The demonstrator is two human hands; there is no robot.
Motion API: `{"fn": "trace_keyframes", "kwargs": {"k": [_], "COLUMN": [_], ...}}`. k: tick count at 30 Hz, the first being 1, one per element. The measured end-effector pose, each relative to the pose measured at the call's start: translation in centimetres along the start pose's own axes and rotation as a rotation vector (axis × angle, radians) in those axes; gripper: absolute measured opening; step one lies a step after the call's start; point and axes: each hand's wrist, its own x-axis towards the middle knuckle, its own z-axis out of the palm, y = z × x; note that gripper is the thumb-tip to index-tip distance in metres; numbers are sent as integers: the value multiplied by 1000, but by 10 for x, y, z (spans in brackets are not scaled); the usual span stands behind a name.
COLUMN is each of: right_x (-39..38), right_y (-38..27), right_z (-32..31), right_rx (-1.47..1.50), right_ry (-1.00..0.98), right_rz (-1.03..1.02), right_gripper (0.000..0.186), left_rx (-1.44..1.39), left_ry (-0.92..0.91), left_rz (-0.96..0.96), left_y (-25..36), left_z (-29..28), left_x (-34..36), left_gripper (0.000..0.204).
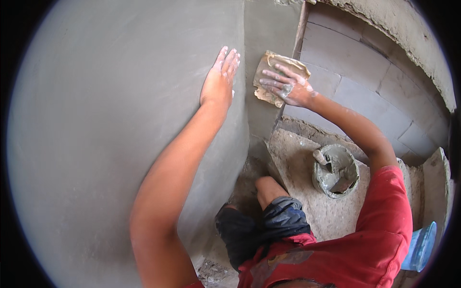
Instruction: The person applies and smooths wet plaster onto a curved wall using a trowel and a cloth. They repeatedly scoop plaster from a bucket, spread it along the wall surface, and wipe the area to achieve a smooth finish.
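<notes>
At the lower edge, closest to the view, a red T-shirt [379, 216] and dark shorts [283, 216] show the person's body bent toward a corner, with a blue plastic bucket [422, 247] beside the right sleeve. Beyond, a mortar-crusted bucket [317, 177] stands on a rough concrete slab [297, 158], below the right forearm; a swinging elbow or shifting knee could knock it and spill the grey mix inside.

Farther up, the left hand [223, 77] lies open against the smooth grey plastered wall [120, 120], its fingers close together and pinching nothing. If that plaster is soft, leaning weight there might leave a palm print. The right hand [293, 89] is spread over a tan, ragged-edged pad [273, 60], fingers straight rather than curled round it. The pad rests against the narrow plastered strip [269, 29] just right of the corner, overhanging the strip's outer edge. With so flat a hold, it could slip out from under the palm; uneven pressure could chip that edge, and its torn border could score the surface.

Farthest off, behind the strip, stands a pale block wall [345, 48], a rough concrete rim [408, 38] curving above it
</notes>
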Motion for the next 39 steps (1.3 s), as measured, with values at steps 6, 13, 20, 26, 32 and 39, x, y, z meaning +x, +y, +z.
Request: {"fn": "trace_keyframes", "kwargs": {"k": [6,13,20,26,32,39], "right_x": [4,-16,-23,-39,-24,-50], "right_y": [3,-3,13,5,5,-13], "right_z": [2,21,38,24,15,46], "right_rx": [-213,91,-192,12,-168,-97], "right_ry": [439,194,355,403,371,225], "right_rz": [162,-87,72,-82,146,-68], "right_gripper": [46,47,49,43,49,56], "left_rx": [-5,2,-2,0,-14,-22], "left_ry": [-12,-32,-37,-25,-26,-16], "left_rz": [-13,9,7,1,18,7], "left_y": [0,1,1,2,6,6], "left_z": [0,1,-1,2,2,2], "left_x": [10,11,17,16,20,14], "left_gripper": [78,77,77,77,75,72]}}
